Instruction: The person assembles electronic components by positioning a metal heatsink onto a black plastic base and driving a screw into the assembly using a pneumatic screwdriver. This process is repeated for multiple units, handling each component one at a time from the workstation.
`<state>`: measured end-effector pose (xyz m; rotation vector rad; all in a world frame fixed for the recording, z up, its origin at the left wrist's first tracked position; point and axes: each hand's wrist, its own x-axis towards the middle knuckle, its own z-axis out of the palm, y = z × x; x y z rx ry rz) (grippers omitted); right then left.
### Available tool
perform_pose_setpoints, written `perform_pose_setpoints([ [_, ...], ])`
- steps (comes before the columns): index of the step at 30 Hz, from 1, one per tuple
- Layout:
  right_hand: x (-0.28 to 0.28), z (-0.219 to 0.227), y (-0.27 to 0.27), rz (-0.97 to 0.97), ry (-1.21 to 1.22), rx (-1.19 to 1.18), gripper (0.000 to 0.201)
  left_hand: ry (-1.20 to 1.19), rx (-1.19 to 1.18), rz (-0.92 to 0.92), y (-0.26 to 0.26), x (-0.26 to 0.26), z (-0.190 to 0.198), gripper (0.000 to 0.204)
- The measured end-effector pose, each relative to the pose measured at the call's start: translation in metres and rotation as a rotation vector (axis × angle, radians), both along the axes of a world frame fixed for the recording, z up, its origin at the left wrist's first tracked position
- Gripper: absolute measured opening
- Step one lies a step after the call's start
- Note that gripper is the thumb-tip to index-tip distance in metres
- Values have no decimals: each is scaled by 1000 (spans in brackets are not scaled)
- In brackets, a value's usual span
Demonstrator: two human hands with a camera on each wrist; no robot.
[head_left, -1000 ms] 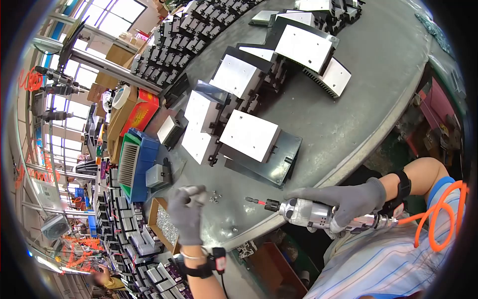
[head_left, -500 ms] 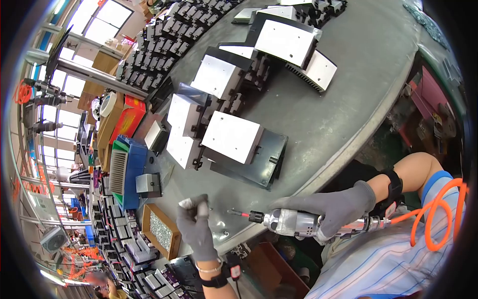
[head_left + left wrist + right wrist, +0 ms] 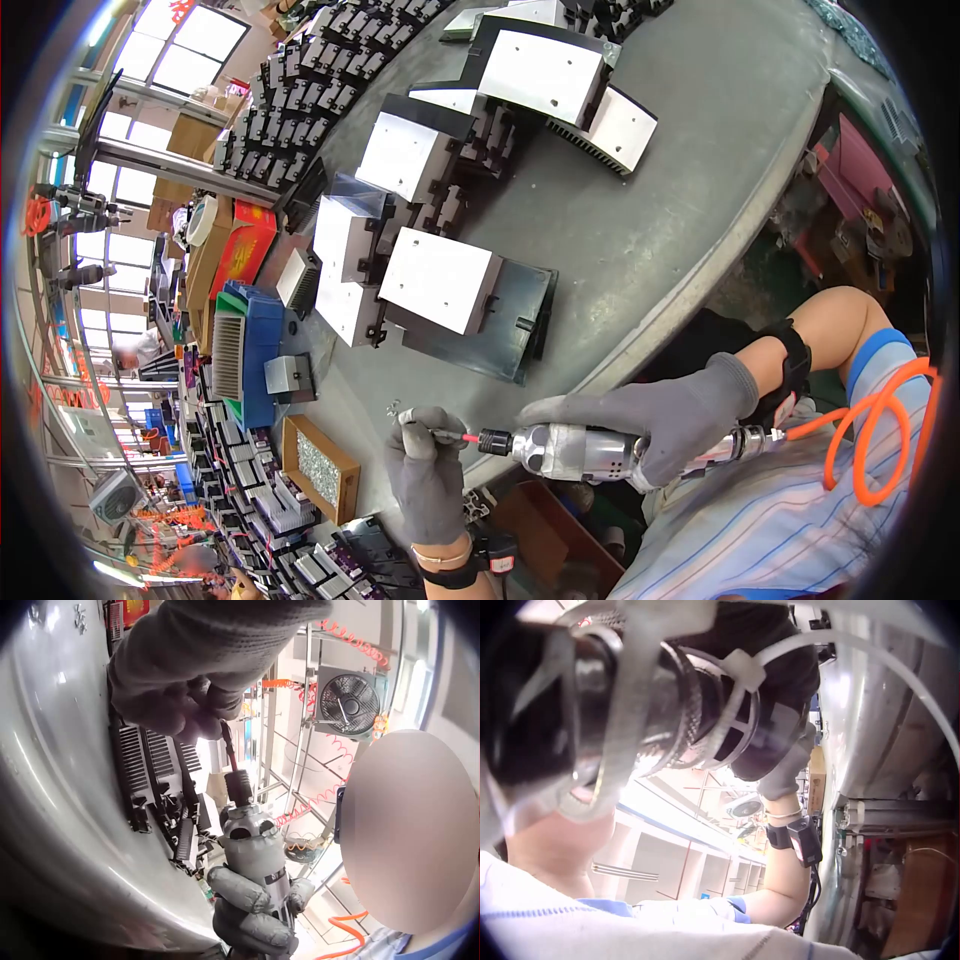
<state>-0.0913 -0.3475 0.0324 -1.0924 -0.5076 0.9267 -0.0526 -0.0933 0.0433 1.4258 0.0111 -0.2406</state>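
My gloved right hand (image 3: 695, 400) grips a silver air screwdriver (image 3: 590, 455) around its body, the orange hose trailing from its rear end. A red-sleeved driver bit (image 3: 470, 437) points out of the black chuck toward my left hand (image 3: 430, 490). The gloved left thumb and fingers pinch close around the bit's tip; whatever small piece may sit there is hidden by the fingertips. In the left wrist view, the bit (image 3: 232, 754) runs up into the curled fingers. A few small screws (image 3: 395, 410) lie on the table just beyond the left fingertips.
Finned aluminium heat sinks (image 3: 440, 280) and dark plates (image 3: 520, 310) stand on the grey table (image 3: 660, 200). A cardboard box (image 3: 350, 490) of small metal screws and a blue bin (image 3: 262, 350) are at the left. The table's rim (image 3: 690, 300) curves past the right forearm.
The left hand has moved from over the table toward the screwdriver and now meets the bit's tip. The screwdriver has shifted slightly left in view, and the head view has turned.
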Motion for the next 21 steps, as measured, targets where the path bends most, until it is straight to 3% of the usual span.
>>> perform_pose_setpoints([
  [6, -3, -6, 1, -15, -50, -27, 98, -23, -68, 54, -8, -5, -7, 39],
  [8, -7, -10, 3, -49, 179, 172, 95, -35, -160, 69, -9, -7, -14, 39],
  [9, -8, -9, 1, -44, 176, 171, 95, -39, -161, 74, -11, -7, -16, 39],
  [11, -9, -3, -1, -18, 454, 343, 95, -157, -191, 53, -16, -10, -20, 36],
  [14, -9, -6, -11, 99, 495, 373, 97, -145, -132, 103, -23, -15, -21, 40],
  [15, -16, -11, -4, -36, 420, 371, 99, -149, -155, 88, -29, -13, -18, 40],
  [17, -18, -22, -12, -58, 271, 355, 100, -388, 397, 167, -33, -11, -9, 53],
  [19, -24, -11, -27, -166, 325, 324, 99, -645, 684, 152, -26, 6, 8, 80],
  [21, -24, -3, -42, -280, 376, 262, 96, -816, 971, 63, -32, 27, 23, 87],
])
